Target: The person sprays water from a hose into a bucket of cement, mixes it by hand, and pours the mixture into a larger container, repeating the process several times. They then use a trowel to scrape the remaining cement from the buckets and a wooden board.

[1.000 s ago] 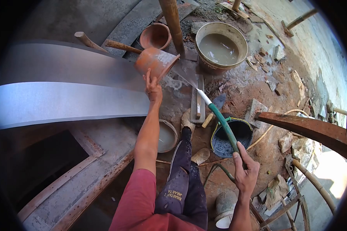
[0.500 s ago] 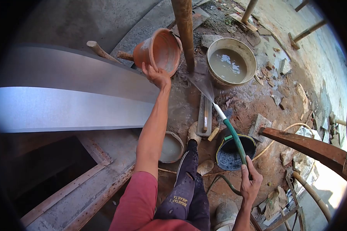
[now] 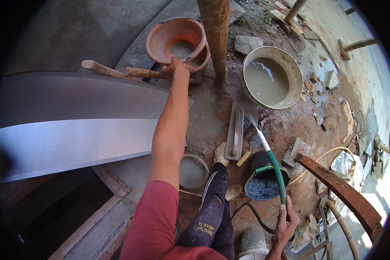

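An orange bucket (image 3: pixel 160 41) with a wire handle tilts toward me at the top, and my left hand (image 3: pixel 177 68) is closed on its near rim. Partly hidden under it is a second orange rim (image 3: pixel 202 63), seemingly another bucket. Closed around a green hose (image 3: pixel 278 169), my right hand (image 3: pixel 287 222) is at the lower right. Water fans out of the hose's white nozzle (image 3: pixel 262 139) toward the base of a large pale bucket (image 3: pixel 300 82), which holds murky grey water.
A wooden post (image 3: pixel 216 39) stands just right of the orange buckets. Wooden tool handles (image 3: pixel 138 73) and a bent metal sheet (image 3: pixel 82 134) lie at left. A plastering float (image 3: pixel 235 130), a black bucket (image 3: pixel 264 186) and a basin of grey water (image 3: pixel 193 171) surround my feet.
My left hand has swung the orange bucket from its sideways tilt to a more upward-facing position, farther away. The second orange rim has come into view. The hose keeps spraying, its nozzle slightly lower right.
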Tool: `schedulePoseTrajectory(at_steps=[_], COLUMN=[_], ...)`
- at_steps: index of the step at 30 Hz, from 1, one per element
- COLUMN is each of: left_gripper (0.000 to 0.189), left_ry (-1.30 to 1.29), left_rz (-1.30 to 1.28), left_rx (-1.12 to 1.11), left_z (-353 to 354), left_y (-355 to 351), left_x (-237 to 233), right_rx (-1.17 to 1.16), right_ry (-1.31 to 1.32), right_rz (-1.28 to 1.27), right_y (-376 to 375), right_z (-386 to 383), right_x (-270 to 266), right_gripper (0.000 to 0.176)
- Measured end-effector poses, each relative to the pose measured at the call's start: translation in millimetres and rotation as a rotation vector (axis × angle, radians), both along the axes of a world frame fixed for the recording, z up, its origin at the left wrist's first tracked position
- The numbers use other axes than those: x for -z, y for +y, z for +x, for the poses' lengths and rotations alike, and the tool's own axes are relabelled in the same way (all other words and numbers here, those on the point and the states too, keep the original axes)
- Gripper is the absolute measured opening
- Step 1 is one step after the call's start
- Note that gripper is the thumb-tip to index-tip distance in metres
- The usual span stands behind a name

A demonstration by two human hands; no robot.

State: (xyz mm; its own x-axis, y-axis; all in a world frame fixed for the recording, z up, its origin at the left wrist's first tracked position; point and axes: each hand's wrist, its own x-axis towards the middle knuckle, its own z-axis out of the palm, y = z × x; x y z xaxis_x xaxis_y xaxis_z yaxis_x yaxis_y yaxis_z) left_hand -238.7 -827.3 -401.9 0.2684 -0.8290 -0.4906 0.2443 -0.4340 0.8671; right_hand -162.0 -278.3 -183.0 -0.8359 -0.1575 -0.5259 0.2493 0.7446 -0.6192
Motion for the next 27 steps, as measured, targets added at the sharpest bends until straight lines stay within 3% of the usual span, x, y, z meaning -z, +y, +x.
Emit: schedulePoseTrajectory(at_steps=[2, 3, 5, 7, 9, 11, 13, 15, 16, 18, 19, 21, 25, 27], left_gripper=[0.096, 0.099, 0.080, 0.070, 0.054, 0.060, 0.068, 0.076, 0.076, 0.082, 0.082, 0.082, 0.074, 0.072], left_ry=[-0.031, -0.091, 0.079, 0.016, -0.198, -0.575, -0.709, -0.649, -0.640, -0.346, -0.298, 0.111, 0.178, 0.182], left_rz=[0.115, 0.152, 0.187, 0.136, 0.261, 0.370, 0.603, 0.908, 0.924, 1.154, 1.169, 0.691, 0.645, 0.627], left_rx=[-0.063, 0.086, 0.337, 0.445, 0.118, -0.079, -0.113, -0.092, -0.099, 0.161, 0.161, -0.050, -0.314, -0.259], left_z=[10, 32, 97, 186, 276, 400, 475, 518, 535, 557, 552, 548, 518, 521], left_y=[10, 18, 62, 131, 197, 269, 336, 389, 405, 427, 446, 457, 432, 436], left_x=[2, 28, 71, 90, 101, 171, 198, 214, 220, 234, 251, 264, 268, 268], right_rx=[-0.033, -0.010, 0.019, -0.009, -0.056, -0.029, -0.026, 0.029, 0.099, 0.113, 0.108, 0.131, 0.131, 0.119], right_ry=[0.001, -0.007, -0.027, 0.000, 0.048, 0.048, 0.157, 0.137, 0.108, 0.188, 0.218, 0.232, 0.279, 0.317], right_rz=[0.016, 0.005, -0.020, -0.013, 0.042, 0.043, 0.005, -0.047, -0.095, -0.061, -0.073, -0.130, -0.140, -0.122], right_y=[-7, -7, -10, -7, -19, -15, -6, -4, -2, 6, 11, 15, 8, 10], right_z=[-3, -3, -3, -3, -3, 0, 3, 8, 11, 17, 21, 24, 33, 33], right_x=[1, 5, 7, 16, 7, 14, 25, 26, 23, 22, 18, 9, -1, -2], right_gripper=[0.037, 0.037, 0.037, 0.037, 0.038, 0.037, 0.038, 0.039, 0.040, 0.042, 0.042, 0.041, 0.043, 0.043])
